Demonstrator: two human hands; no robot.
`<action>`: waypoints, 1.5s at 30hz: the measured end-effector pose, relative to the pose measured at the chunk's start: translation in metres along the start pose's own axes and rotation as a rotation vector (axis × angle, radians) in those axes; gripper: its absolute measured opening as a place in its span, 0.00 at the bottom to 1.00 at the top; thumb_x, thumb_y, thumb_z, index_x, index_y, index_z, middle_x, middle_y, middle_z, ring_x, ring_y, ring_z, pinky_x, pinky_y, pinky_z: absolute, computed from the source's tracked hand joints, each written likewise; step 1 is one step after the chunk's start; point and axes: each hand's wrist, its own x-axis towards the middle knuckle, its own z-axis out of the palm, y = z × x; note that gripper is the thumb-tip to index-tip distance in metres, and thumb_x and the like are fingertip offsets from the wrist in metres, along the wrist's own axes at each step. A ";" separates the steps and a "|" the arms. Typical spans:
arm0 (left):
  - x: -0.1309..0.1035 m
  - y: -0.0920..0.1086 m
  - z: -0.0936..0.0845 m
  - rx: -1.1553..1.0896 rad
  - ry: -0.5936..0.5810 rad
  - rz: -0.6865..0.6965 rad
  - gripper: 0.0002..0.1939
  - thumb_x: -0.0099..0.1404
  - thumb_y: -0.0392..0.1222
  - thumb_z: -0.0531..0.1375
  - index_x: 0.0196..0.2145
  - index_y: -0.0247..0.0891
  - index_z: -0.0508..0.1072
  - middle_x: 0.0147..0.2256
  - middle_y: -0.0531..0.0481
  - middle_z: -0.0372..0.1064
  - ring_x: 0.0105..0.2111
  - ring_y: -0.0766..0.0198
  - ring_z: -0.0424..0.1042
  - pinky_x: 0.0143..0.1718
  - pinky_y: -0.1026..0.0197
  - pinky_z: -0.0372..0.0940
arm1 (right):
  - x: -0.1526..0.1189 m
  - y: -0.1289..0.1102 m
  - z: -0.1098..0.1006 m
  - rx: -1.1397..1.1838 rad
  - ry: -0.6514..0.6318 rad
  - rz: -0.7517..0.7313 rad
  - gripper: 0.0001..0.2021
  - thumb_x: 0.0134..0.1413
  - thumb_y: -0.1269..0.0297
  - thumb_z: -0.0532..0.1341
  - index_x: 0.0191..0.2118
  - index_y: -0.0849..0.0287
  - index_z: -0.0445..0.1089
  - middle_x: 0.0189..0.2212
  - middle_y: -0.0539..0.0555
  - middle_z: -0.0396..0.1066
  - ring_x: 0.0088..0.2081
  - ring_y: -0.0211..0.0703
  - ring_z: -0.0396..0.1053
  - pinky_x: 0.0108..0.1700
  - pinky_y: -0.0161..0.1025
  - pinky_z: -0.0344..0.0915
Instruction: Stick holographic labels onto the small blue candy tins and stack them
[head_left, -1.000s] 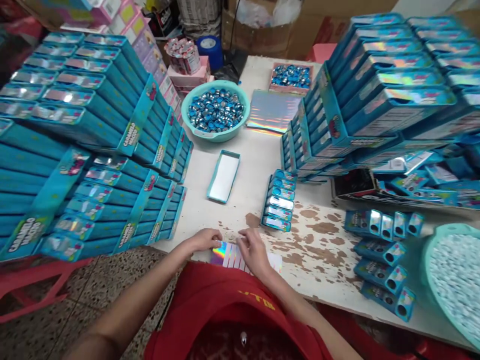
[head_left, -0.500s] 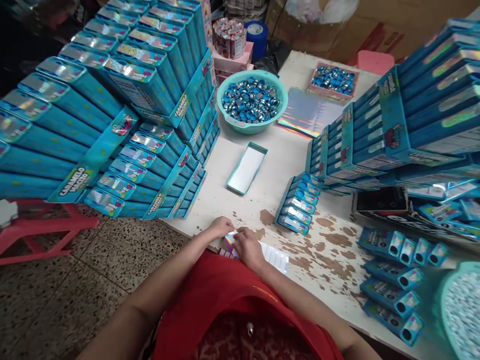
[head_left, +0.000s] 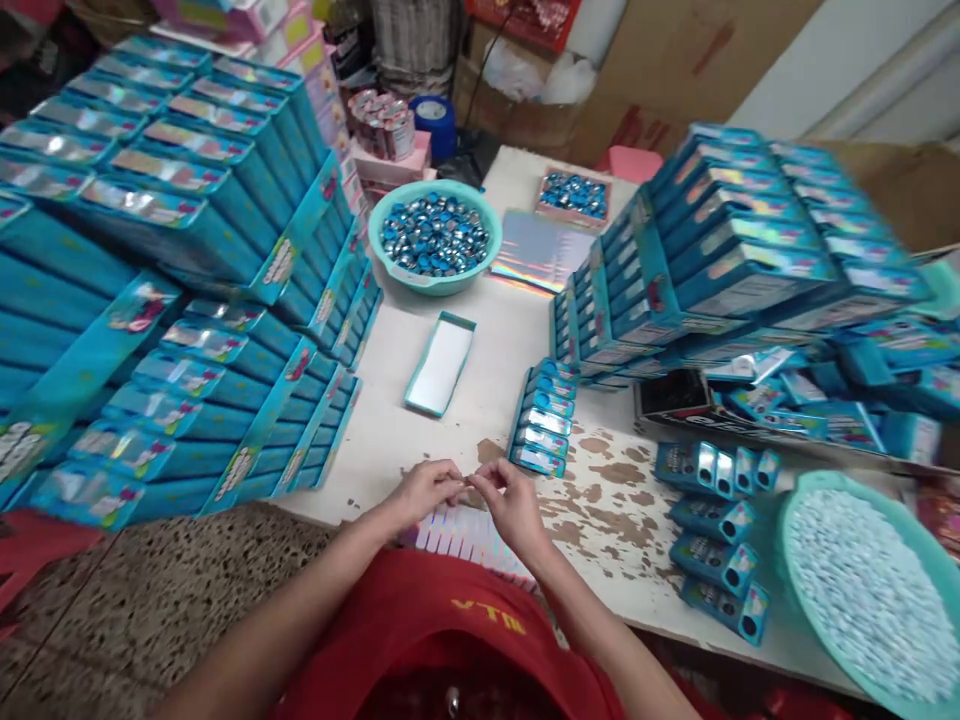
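Note:
My left hand [head_left: 427, 490] and my right hand [head_left: 514, 502] meet fingertip to fingertip near the table's front edge, both closed in a pinch. Whatever lies between the fingers is too small to make out. Beneath them is a shiny sheet of pale strips [head_left: 465, 535], partly covered by the hands and the red apron [head_left: 420, 610]. Just beyond my right hand stands a small blue tray of narrow boxes [head_left: 541, 418]. Farther off lies an open shallow box [head_left: 441, 365] with a white inside.
Tall stacks of blue boxes rise at left [head_left: 225, 190] and right [head_left: 720, 230]. A turquoise basin of metal caps [head_left: 435, 287] stands at the back. Small blue cartons [head_left: 716, 560] and a basin of pale pieces [head_left: 795, 600] are at right. Brown patches [head_left: 626, 475] mark the table.
My hands have lifted off the sheet's corner and come together above it, fingertips meeting. The view has swung right, bringing more of the right-hand basin into sight.

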 end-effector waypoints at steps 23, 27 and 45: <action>0.178 0.069 0.060 0.632 0.104 0.014 0.11 0.65 0.38 0.45 0.44 0.37 0.59 0.32 0.47 0.70 0.31 0.61 0.69 0.31 0.62 0.58 | 0.121 0.069 -0.084 0.055 0.813 0.295 0.17 0.34 0.60 0.65 0.32 0.59 0.61 0.28 0.50 0.66 0.29 0.40 0.63 0.36 0.38 0.62; 0.167 0.069 0.058 0.866 0.084 -0.037 0.14 0.65 0.42 0.45 0.46 0.39 0.62 0.38 0.44 0.72 0.36 0.56 0.70 0.34 0.60 0.58 | 0.118 0.063 -0.095 0.075 0.765 0.246 0.10 0.42 0.63 0.59 0.33 0.60 0.61 0.28 0.51 0.66 0.31 0.41 0.65 0.38 0.39 0.63; -0.002 -0.048 -0.034 0.587 0.026 -0.282 0.10 0.54 0.37 0.52 0.23 0.35 0.71 0.21 0.54 0.64 0.26 0.66 0.62 0.28 0.66 0.54 | -0.008 0.052 0.082 -0.408 -0.414 -0.106 0.15 0.51 0.73 0.56 0.46 0.60 0.68 0.38 0.57 0.63 0.41 0.46 0.64 0.46 0.40 0.63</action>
